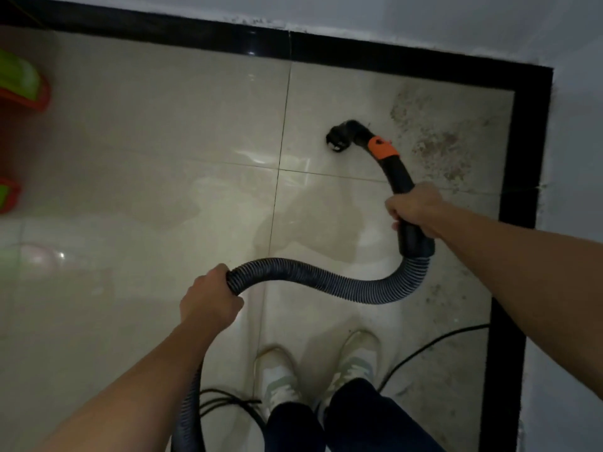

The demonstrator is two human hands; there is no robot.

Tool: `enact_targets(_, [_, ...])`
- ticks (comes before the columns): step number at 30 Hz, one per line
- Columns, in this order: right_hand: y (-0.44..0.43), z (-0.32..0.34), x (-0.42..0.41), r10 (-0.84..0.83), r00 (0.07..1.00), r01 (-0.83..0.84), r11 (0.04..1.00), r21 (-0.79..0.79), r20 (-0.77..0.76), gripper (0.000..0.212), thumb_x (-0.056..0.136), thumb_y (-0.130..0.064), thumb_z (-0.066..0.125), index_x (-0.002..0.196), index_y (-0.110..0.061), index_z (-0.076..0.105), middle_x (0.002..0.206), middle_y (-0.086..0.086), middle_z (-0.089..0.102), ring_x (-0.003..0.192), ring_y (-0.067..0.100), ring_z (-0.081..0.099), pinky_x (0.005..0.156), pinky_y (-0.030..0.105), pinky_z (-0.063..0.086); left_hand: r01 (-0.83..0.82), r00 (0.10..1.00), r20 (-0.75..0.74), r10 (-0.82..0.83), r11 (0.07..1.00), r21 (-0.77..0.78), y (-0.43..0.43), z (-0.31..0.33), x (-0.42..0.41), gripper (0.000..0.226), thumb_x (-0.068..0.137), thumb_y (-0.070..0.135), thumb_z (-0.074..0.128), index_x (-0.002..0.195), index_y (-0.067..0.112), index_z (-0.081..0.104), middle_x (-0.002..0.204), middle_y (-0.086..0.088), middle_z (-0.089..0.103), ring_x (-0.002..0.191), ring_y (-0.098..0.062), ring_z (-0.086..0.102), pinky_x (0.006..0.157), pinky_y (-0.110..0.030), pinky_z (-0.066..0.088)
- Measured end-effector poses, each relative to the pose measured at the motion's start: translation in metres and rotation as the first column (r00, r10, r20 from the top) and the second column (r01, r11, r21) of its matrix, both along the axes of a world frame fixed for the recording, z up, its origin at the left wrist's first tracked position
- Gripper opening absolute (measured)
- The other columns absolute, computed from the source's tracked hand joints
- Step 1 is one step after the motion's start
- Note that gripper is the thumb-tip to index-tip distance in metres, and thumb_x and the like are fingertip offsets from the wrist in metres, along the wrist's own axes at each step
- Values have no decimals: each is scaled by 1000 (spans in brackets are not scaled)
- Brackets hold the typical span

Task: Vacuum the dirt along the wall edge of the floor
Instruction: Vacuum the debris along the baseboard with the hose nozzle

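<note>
The person stood in a corner of the room with 2 bare hands on the vacuum. The right hand [414, 210] had its fingers wrapped round the rigid black curved handle tube [400, 177], gripping it just above the point where it joined the ribbed grey-black flexible hose [326, 278]. The left hand [208, 298] was closed round that hose further back, holding up a loop that sagged between the 2 grips before the rest dropped away past the left forearm. Beyond an orange plastic collar [382, 147] the tube ended in a small black nozzle [341, 137], which pointed down at the glossy cream floor tiles [163, 125]; I could not tell whether it touched them. The speckled brown patch of dirt [447, 141] lay just to the right of the nozzle, spread across the tile up to the black band at the foot of the wall [528, 141], with thinner specks trailing along that edge towards the person's feet. The pale painted wall [571, 34] rose behind the band on 2 sides. Below, 2 white trainers [280, 376] stood side by side, a thin black cable [424, 347] ran across the floor to their right, and a green and orange plastic object [19, 83] sat at the far left edge.
</note>
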State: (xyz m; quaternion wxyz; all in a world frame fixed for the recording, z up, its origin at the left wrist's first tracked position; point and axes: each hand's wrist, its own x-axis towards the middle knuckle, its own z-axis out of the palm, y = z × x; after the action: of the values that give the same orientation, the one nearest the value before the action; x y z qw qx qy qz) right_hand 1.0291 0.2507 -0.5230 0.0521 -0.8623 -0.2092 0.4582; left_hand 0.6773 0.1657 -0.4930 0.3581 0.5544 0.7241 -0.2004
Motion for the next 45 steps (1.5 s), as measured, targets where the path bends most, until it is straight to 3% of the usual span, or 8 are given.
enact_targets(5, [-30, 12, -22, 281, 957, -285, 956, -74, -67, 33, 75, -9, 71, 104, -3, 58, 82, 17, 68, 58, 27, 70, 61, 40, 62, 47, 999, -24, -49, 997, -65, -18, 5, -1, 21, 77, 17, 65, 91, 20, 49, 79, 2, 54, 71, -20, 54, 60, -28, 40])
enact_targets(14, [87, 4, -31, 204, 979, -203, 974, 101, 3, 42, 72, -1, 68, 113, 1, 58, 86, 17, 64, 59, 29, 67, 53, 36, 60, -133, 991, -19, 133, 991, -28, -14, -14, 8, 24, 82, 15, 63, 96, 16, 43, 90, -5, 58, 77, -23, 58, 63, -31, 45])
enact_targets(20, [59, 16, -26, 572, 820, -571, 820, -35, 36, 33, 76, -16, 69, 103, -5, 53, 80, 16, 67, 57, 29, 71, 65, 48, 63, -21, 1000, 17, 22, 997, -80, -20, -11, 24, 22, 81, 18, 63, 93, 21, 44, 80, 5, 52, 71, -15, 52, 60, -27, 40])
enact_targets(28, [72, -4, 72, 97, 979, -97, 995, -8, 182, 45, 84, -15, 69, 123, 1, 53, 99, 20, 63, 80, 37, 67, 68, 46, 60, 0, 996, 93, 1, 1000, -18, -9, -27, 58, 25, 80, 17, 63, 92, 21, 42, 73, 10, 46, 68, -13, 51, 55, -25, 37])
enact_targets(31, [62, 1, 75, 160, 966, -160, 987, -15, 203, 39, 82, -15, 69, 115, -2, 52, 97, 19, 61, 84, 37, 66, 75, 50, 60, 25, 995, 96, -23, 999, -23, -8, -30, 67, 24, 81, 17, 63, 93, 21, 43, 75, 8, 48, 70, -13, 52, 57, -25, 38])
enact_targets(34, [22, 15, 65, 239, 952, -238, 971, -27, 190, 25, 78, -17, 70, 88, -6, 50, 80, 11, 58, 69, 28, 63, 54, 33, 55, 42, 997, 68, -38, 997, -63, -18, -13, 65, 25, 82, 17, 62, 94, 22, 41, 78, 8, 47, 71, -12, 51, 58, -23, 38])
enact_targets(38, [0, 53, 65, 108, 994, -109, 993, -55, -23, 15, 75, -9, 72, 83, -4, 61, 51, 6, 65, 41, 16, 62, 34, 19, 42, 60, 998, 29, -57, 988, -139, -41, 25, 47, 22, 81, 16, 57, 94, 22, 41, 82, 7, 50, 75, -15, 52, 60, -27, 41])
enact_targets(45, [34, 169, 75, 60, 927, -47, 998, 44, -371, 12, 82, -17, 69, 75, -10, 62, 58, 2, 66, 48, 10, 62, 57, 27, 50, 8, 999, -47, -17, 983, -186, -37, 104, 55, 35, 91, 26, 54, 124, 19, 42, 122, -3, 50, 113, -22, 52, 88, -33, 45])
